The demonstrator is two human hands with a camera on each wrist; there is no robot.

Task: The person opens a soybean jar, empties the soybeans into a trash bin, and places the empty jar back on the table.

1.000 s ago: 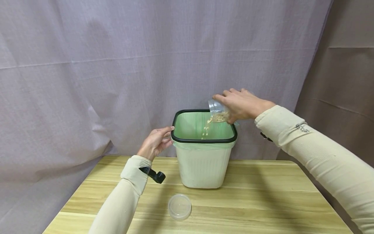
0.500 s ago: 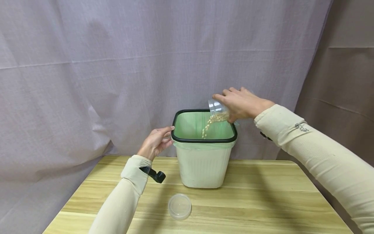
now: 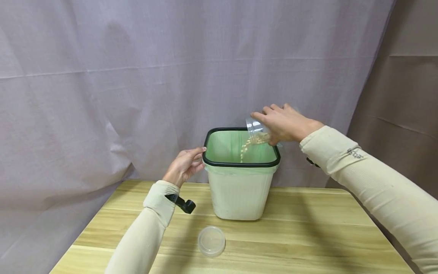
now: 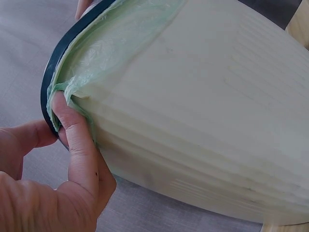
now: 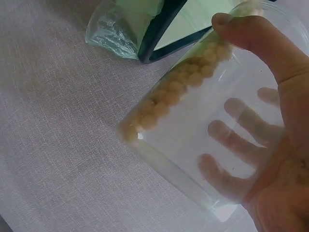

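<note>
Head view shows the right hand [image 3: 285, 123] grasping a clear cup [image 3: 254, 127] tipped over the bin [image 3: 239, 190] at frame centre, beans [image 3: 251, 142] falling inside, so a gradual tilt seems wise while the left hand [image 3: 183, 165] pinches the rim [image 3: 207, 150] steady.

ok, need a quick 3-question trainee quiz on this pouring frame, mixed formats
1. True or false: the clear lid sits on the cup.
2. What does the left hand touch? A) lid B) bin rim C) cup
3. Fill in: the right hand tips the cup so beans fall into the ___-lined bin.

Key: 1 false, it lies on the table; 2 B; 3 green.
</note>
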